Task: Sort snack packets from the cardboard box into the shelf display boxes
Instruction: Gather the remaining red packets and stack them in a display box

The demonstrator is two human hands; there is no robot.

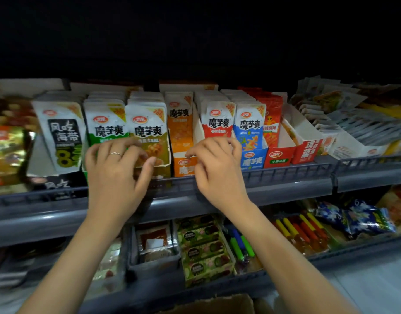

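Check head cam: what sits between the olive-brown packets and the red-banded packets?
The orange packets in their orange display box, seen in the head view.

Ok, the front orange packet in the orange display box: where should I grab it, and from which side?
Pinch the orange packet by its top edge, from above. It stands upright in the orange display box, neighbouring packets hem in its sides, and only the top stands clear.

Lower shelf [285, 279], near: green patterned packs [204, 248] stacked mid, grey bin [154, 266] w/ brown sachets just left. Green + blue tubes [240, 243] right of the packs, then yellow/red sticks [301, 230]. Blue-white bags [356, 220] far right. Grey rail [285, 175] along upper shelf front.
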